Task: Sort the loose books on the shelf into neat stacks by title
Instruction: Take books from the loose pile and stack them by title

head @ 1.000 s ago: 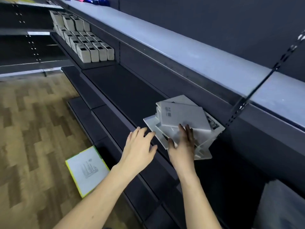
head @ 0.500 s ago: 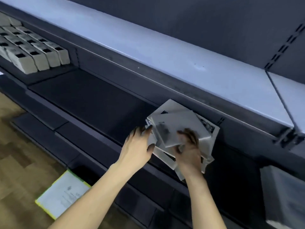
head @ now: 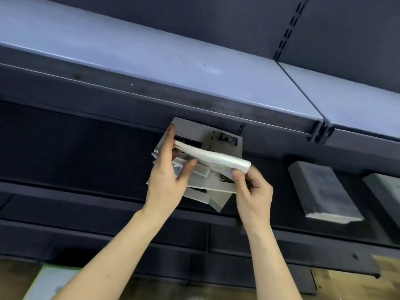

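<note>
A messy pile of thin white books (head: 203,187) lies askew on the dark middle shelf (head: 86,152). My right hand (head: 253,191) pinches the near edge of the top white book (head: 214,158) and holds it tilted up off the pile. My left hand (head: 168,176) grips the left side of the pile, fingers reaching up along its far edge and thumb pressed on a lower book. The bottom book's printed cover (head: 225,138) shows at the back.
A neat stack of grey books (head: 322,191) lies on the same shelf to the right, with another stack (head: 387,191) at the frame edge. A pale blue upper shelf (head: 173,61) overhangs. A green-edged book (head: 49,282) lies on the wooden floor at lower left.
The view swung right, dropping the boxes at the left out of sight. My right hand lifted the top book's edge up off the pile, and my left hand took hold of the pile's side.
</note>
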